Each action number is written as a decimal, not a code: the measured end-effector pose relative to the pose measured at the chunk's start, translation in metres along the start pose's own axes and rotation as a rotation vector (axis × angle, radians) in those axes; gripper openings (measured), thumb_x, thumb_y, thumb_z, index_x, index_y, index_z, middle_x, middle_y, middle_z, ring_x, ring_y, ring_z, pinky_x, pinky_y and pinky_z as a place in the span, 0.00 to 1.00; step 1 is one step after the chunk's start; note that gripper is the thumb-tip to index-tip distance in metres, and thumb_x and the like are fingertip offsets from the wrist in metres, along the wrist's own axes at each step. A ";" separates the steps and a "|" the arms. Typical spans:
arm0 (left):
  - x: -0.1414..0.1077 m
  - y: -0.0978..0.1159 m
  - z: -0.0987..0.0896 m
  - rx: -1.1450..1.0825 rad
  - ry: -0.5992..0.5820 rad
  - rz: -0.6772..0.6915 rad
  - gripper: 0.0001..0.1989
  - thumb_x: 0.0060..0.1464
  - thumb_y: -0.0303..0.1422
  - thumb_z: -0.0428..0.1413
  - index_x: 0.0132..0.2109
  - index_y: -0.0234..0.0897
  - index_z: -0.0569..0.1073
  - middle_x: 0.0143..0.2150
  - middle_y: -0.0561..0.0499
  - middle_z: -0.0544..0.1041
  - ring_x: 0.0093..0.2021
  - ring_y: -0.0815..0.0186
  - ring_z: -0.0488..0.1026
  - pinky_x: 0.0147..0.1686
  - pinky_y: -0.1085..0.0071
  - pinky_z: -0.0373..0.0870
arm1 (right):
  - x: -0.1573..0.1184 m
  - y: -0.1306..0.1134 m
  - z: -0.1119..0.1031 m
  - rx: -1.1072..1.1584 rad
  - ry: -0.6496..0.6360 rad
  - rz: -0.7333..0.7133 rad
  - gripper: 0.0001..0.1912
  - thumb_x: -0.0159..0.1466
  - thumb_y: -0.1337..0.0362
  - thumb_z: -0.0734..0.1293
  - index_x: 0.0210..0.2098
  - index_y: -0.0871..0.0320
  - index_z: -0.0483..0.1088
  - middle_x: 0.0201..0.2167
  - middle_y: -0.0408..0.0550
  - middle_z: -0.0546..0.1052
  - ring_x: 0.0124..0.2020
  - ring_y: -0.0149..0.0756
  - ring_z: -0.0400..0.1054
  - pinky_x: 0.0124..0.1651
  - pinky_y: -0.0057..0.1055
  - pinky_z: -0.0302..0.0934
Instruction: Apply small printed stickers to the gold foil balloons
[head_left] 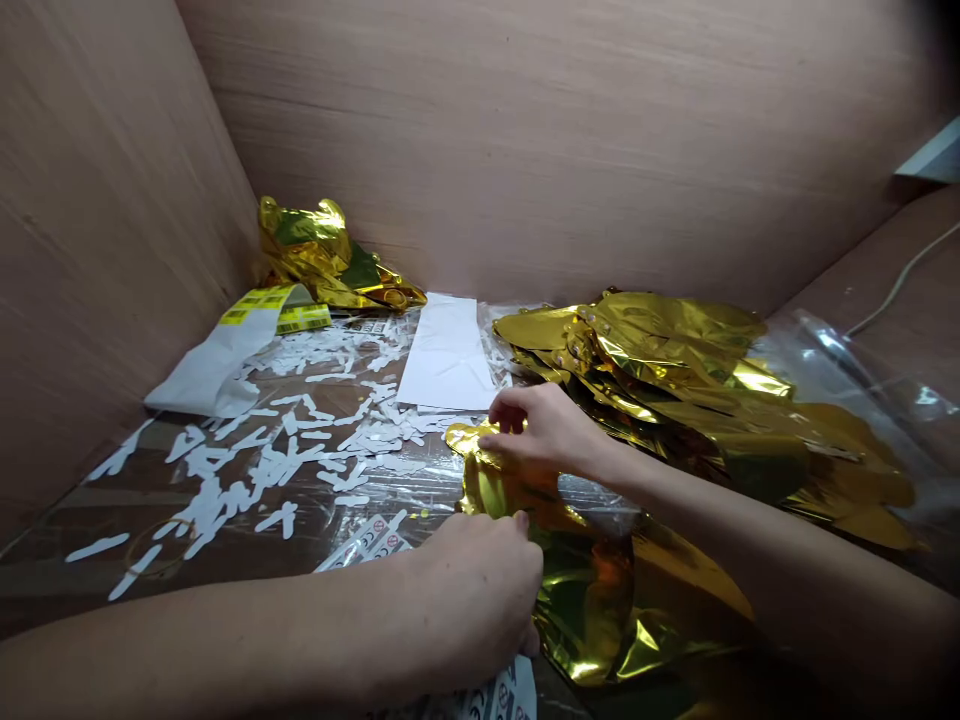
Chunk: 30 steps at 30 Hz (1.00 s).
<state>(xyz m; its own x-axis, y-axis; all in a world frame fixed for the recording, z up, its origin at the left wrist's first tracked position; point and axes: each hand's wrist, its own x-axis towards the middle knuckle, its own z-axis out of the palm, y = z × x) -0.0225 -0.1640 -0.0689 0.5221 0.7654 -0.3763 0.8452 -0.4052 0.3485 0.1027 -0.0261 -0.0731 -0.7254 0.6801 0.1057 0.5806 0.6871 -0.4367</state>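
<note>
Two hands are on one foil piece [577, 600], a crumpled gold sheet lying at the near right of the desk [45, 585]. The left hand [480, 590] grasps the foil's near edge, with its fingers partly hidden. The right hand [544, 430] is curled over the foil's upper lobe; its fingertips appear to touch the lobe, but a firm grip cannot be confirmed.

Surrounding items:
- Foil stack [675, 350]: right of the hands, just beside the right wrist.
- Foil bundle [315, 255]: crumpled, in the far left corner.
- Paper sheet [446, 350]: white, at the far centre.
- Paper scraps [255, 480]: white, scattered across the left of the desk.
- Label strips [367, 545]: beside the left hand, with a further printed sheet [499, 695] under the left wrist.
- Plastic film [832, 375]: clear, at the right.

Possible faults:
1. Tight pinching may crease or tear the thin foil.
2. Dragging the foil piece right may snag the foil stack and shift its layers.
3. Static may make the paper scraps cling to the foil.
4. Movement of the left wrist may drag the printed sheet out of place.
5. Foil may slide on the smooth plastic surface if pressure is uneven.
</note>
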 end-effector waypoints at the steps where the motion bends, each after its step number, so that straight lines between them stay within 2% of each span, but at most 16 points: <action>1: 0.001 -0.002 0.003 0.008 0.014 0.008 0.12 0.56 0.39 0.62 0.40 0.34 0.80 0.29 0.45 0.80 0.27 0.53 0.79 0.23 0.65 0.68 | -0.014 -0.006 -0.004 -0.011 -0.047 -0.023 0.10 0.61 0.58 0.74 0.34 0.59 0.78 0.30 0.45 0.79 0.30 0.33 0.70 0.35 0.30 0.60; 3: 0.005 -0.006 0.010 0.069 0.061 0.084 0.08 0.57 0.35 0.60 0.34 0.36 0.79 0.28 0.45 0.80 0.26 0.53 0.78 0.22 0.65 0.67 | -0.049 -0.015 -0.013 -0.063 -0.172 -0.064 0.08 0.63 0.58 0.73 0.37 0.57 0.78 0.35 0.47 0.80 0.36 0.36 0.71 0.41 0.33 0.62; 5: 0.010 -0.010 0.016 0.146 0.103 0.160 0.06 0.57 0.29 0.57 0.35 0.36 0.79 0.30 0.45 0.80 0.28 0.54 0.79 0.24 0.65 0.68 | -0.088 -0.019 -0.023 -0.061 -0.333 -0.092 0.12 0.63 0.60 0.72 0.46 0.54 0.78 0.49 0.49 0.78 0.50 0.42 0.71 0.52 0.37 0.62; 7: 0.014 -0.010 0.016 0.182 0.147 0.138 0.06 0.56 0.26 0.57 0.39 0.35 0.79 0.31 0.44 0.80 0.29 0.55 0.79 0.26 0.66 0.70 | -0.122 -0.021 -0.033 -0.082 -0.410 -0.072 0.22 0.61 0.61 0.74 0.55 0.50 0.74 0.61 0.49 0.72 0.62 0.47 0.63 0.62 0.44 0.56; 8: 0.015 -0.009 0.014 0.180 0.176 0.095 0.06 0.57 0.27 0.57 0.41 0.34 0.78 0.30 0.44 0.80 0.29 0.56 0.79 0.26 0.67 0.70 | -0.135 -0.021 -0.037 -0.090 -0.430 -0.053 0.24 0.61 0.61 0.74 0.56 0.48 0.72 0.64 0.48 0.69 0.64 0.49 0.60 0.65 0.46 0.52; 10: 0.016 -0.006 0.011 0.169 0.247 0.031 0.07 0.58 0.29 0.57 0.43 0.33 0.77 0.28 0.46 0.79 0.27 0.60 0.77 0.27 0.69 0.70 | -0.155 -0.021 -0.043 -0.069 -0.472 -0.035 0.18 0.63 0.58 0.74 0.53 0.47 0.73 0.60 0.45 0.72 0.62 0.46 0.62 0.66 0.47 0.48; 12: 0.016 -0.005 0.008 0.178 0.295 0.012 0.07 0.60 0.30 0.56 0.43 0.33 0.77 0.27 0.47 0.78 0.25 0.63 0.75 0.25 0.71 0.66 | -0.168 -0.022 -0.044 -0.025 -0.501 -0.044 0.10 0.66 0.55 0.72 0.44 0.50 0.74 0.50 0.43 0.78 0.54 0.41 0.68 0.65 0.45 0.48; 14: 0.016 -0.006 0.006 0.215 0.302 0.013 0.07 0.61 0.30 0.55 0.42 0.35 0.78 0.27 0.47 0.78 0.24 0.63 0.73 0.21 0.70 0.59 | -0.177 -0.022 -0.042 -0.032 -0.460 -0.034 0.06 0.69 0.59 0.68 0.37 0.54 0.73 0.39 0.41 0.79 0.44 0.36 0.71 0.61 0.42 0.50; 16: 0.015 -0.010 0.003 0.259 0.290 0.083 0.07 0.60 0.30 0.55 0.39 0.37 0.78 0.26 0.49 0.77 0.22 0.64 0.70 0.20 0.69 0.50 | -0.185 -0.020 -0.038 -0.075 -0.394 -0.006 0.09 0.71 0.66 0.64 0.33 0.55 0.72 0.33 0.41 0.79 0.38 0.34 0.71 0.55 0.39 0.53; 19: 0.013 -0.015 -0.003 0.321 0.265 0.213 0.12 0.60 0.28 0.55 0.29 0.40 0.78 0.20 0.51 0.72 0.18 0.67 0.60 0.21 0.66 0.41 | -0.194 -0.020 -0.033 -0.114 -0.333 0.018 0.09 0.71 0.67 0.64 0.35 0.54 0.74 0.34 0.42 0.80 0.37 0.36 0.71 0.47 0.35 0.55; 22: 0.010 -0.016 -0.008 0.371 0.259 0.200 0.16 0.59 0.26 0.55 0.23 0.38 0.74 0.18 0.51 0.69 0.17 0.69 0.53 0.22 0.66 0.38 | -0.195 -0.027 -0.027 -0.134 -0.283 0.054 0.05 0.69 0.63 0.67 0.36 0.54 0.74 0.36 0.42 0.80 0.38 0.38 0.71 0.44 0.35 0.55; 24: 0.009 -0.014 -0.009 0.397 0.297 0.175 0.14 0.62 0.28 0.54 0.27 0.38 0.75 0.19 0.51 0.70 0.17 0.68 0.55 0.22 0.66 0.38 | -0.191 -0.035 -0.021 -0.149 -0.236 0.097 0.09 0.69 0.57 0.67 0.36 0.54 0.74 0.35 0.43 0.79 0.37 0.39 0.71 0.42 0.35 0.55; 27: 0.009 -0.010 -0.010 0.423 0.389 0.154 0.13 0.67 0.33 0.50 0.36 0.38 0.76 0.21 0.51 0.72 0.18 0.64 0.62 0.22 0.66 0.41 | -0.180 -0.046 -0.010 -0.211 -0.112 0.140 0.17 0.68 0.48 0.66 0.39 0.57 0.74 0.35 0.48 0.79 0.38 0.43 0.71 0.41 0.37 0.55; 30: 0.010 -0.009 -0.011 0.407 0.455 0.123 0.12 0.68 0.33 0.47 0.42 0.37 0.75 0.23 0.50 0.75 0.22 0.60 0.71 0.23 0.67 0.49 | -0.165 -0.046 -0.006 -0.288 -0.030 0.133 0.15 0.72 0.57 0.61 0.36 0.58 0.75 0.32 0.49 0.79 0.32 0.40 0.69 0.36 0.36 0.51</action>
<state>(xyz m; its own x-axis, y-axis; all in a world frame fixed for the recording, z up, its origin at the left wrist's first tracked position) -0.0263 -0.1472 -0.0664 0.5931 0.8010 0.0808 0.8046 -0.5934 -0.0232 0.1981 -0.1688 -0.0656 -0.6446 0.7636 0.0361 0.7485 0.6401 -0.1733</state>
